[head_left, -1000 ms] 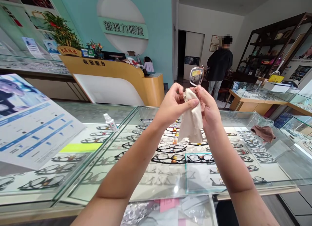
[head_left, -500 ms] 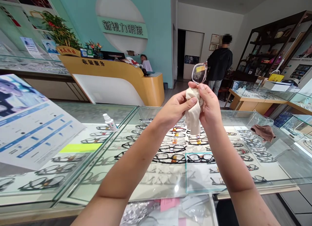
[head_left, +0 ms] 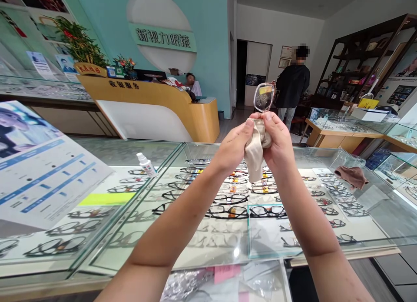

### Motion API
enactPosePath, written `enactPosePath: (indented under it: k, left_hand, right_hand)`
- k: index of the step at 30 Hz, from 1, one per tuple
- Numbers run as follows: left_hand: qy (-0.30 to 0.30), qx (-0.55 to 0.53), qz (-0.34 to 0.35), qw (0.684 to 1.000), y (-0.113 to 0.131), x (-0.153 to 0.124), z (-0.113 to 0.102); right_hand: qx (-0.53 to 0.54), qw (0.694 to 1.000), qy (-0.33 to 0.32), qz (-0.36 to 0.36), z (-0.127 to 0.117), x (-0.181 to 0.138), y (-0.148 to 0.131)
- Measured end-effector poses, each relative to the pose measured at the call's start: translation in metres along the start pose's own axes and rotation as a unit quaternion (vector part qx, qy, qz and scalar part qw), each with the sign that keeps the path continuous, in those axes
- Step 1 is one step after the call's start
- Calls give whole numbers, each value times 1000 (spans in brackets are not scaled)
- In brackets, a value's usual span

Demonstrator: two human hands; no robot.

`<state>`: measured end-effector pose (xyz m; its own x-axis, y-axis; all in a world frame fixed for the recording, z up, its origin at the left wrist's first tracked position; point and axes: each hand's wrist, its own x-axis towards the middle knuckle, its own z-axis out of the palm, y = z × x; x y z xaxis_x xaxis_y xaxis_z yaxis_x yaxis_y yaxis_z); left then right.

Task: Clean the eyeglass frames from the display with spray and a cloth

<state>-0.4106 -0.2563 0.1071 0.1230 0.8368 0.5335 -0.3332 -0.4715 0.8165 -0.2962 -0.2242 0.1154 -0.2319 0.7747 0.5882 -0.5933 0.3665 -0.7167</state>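
A pair of eyeglasses (head_left: 264, 97) is held upright above the glass display case (head_left: 224, 250). One lens shows, with a yellow sticker at its top and droplets or specks on it; the other lens is hidden by cloth and fingers. My right hand (head_left: 278, 139) pinches the frame near its middle, fingers closed. My left hand (head_left: 236, 145) is closed on a cream cleaning cloth (head_left: 254, 156), thumb on top, its lower end hanging down. The cloth lies against the covered part of the glasses, between both hands.
Rows of spectacle frames (head_left: 228, 199) lie under the glass. On the case stand a white spray bottle (head_left: 145, 164), a printed card (head_left: 48, 171) and a brown cloth (head_left: 352, 176). Below is an open drawer (head_left: 224, 284) with plastic bags. A person in black (head_left: 293, 84) stands at the back.
My left thumb has moved up towards the frame, and the cloth has shifted and folded differently. The glasses have moved slightly left, still in my right hand.
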Motion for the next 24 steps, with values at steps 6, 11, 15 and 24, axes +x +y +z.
enactPosePath:
  k: [6,11,15,24]
  left_hand:
    - [-27,3,3,1000,8,1,-5]
    - [-15,-5,13,1000,10,0,-1]
    - [3,13,30,999,6,-1,2]
    - [10,33,16,999,11,1,-3]
  right_hand:
    - [-2,1000,5,-5,-1,0,-3]
    - [15,1000,-4,-1,4,-3,-3]
    - [17,1000,-2,12,8,-4,-2]
    - [19,1000,2,19,4,0,-5]
